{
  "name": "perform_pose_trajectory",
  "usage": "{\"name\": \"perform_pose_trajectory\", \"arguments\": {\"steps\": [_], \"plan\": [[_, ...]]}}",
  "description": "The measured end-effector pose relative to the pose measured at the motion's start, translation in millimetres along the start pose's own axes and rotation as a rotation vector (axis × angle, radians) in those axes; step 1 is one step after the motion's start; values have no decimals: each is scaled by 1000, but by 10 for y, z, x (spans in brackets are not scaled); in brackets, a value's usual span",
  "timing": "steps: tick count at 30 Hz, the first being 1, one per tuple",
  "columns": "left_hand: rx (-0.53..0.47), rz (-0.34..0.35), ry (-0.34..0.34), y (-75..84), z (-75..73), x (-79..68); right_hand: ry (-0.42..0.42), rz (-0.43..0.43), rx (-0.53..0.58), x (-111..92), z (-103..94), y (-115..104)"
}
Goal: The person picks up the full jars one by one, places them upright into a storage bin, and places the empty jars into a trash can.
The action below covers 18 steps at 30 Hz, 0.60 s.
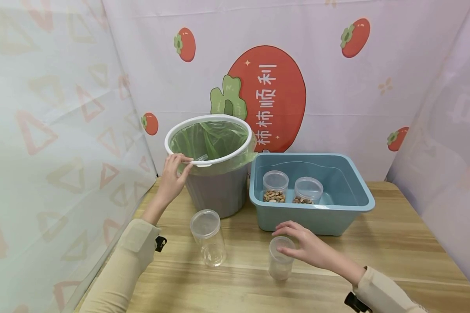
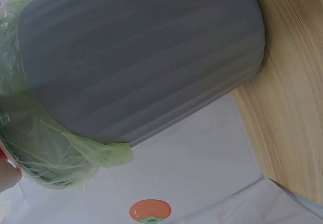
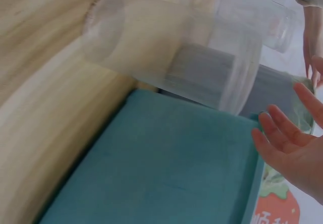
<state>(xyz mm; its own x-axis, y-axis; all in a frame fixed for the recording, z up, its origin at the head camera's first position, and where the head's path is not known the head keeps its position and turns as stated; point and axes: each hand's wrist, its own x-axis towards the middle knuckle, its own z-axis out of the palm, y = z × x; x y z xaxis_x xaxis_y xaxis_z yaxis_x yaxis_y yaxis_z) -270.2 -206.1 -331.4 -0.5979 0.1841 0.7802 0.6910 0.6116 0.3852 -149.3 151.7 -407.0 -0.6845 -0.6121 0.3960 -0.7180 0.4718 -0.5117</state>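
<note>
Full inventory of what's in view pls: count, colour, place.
bin: 1, grey with white rim, back left of table
liner: 1, green, in bin, folded over rim
clear item: at least 1, inside bin, too hidden to name
tub: 1, blue, right of bin
nut jars: 2, clear, in tub
nuts: uncountable, brown, in those jars
tall jar: 1, clear, front of bin
small jar: 1, clear, front of tub
table: 1, light wood-grain, underneath
sheeting: count unclear, whitish, red prints, back and sides
wrist devices: 2, black, at cuffs
sleeves: 2, beige, on arms
left grip: 1, on bin rim
right grip: 1, by small jar
</note>
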Motion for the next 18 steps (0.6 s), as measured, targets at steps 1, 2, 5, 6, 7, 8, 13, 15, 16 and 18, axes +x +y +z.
{"name": "perform_pose_trajectory", "arguments": {"steps": [1, 2, 5, 6, 7, 8, 13, 15, 16, 18], "plan": [[2, 1, 0, -3, 1, 0, -8, 13, 3, -15, 9, 12], [4, 1, 0, -5, 3, 1, -18, 28, 10, -28, 17, 25], [8, 3, 4, -15, 6, 0, -28, 47, 34, -60, 38, 70], [10, 5, 4, -16, 6, 0, -28, 46, 42, -67, 44, 86], [13, 6, 6, -19, 6, 1, -25, 43, 49, -74, 49, 102], [14, 6, 6, -20, 7, 2, -26, 44, 52, -84, 54, 116], [16, 5, 4, -16, 5, 1, -37, 81, 64, -134, 73, 165], [12, 5, 3, -10, 4, -1, -45, 100, 66, -151, 81, 178], [10, 4, 3, -5, 3, 0, -48, 106, 67, -158, 85, 185], [7, 4, 3, -1, 4, -2, -49, 111, 72, -170, 97, 201]]}}
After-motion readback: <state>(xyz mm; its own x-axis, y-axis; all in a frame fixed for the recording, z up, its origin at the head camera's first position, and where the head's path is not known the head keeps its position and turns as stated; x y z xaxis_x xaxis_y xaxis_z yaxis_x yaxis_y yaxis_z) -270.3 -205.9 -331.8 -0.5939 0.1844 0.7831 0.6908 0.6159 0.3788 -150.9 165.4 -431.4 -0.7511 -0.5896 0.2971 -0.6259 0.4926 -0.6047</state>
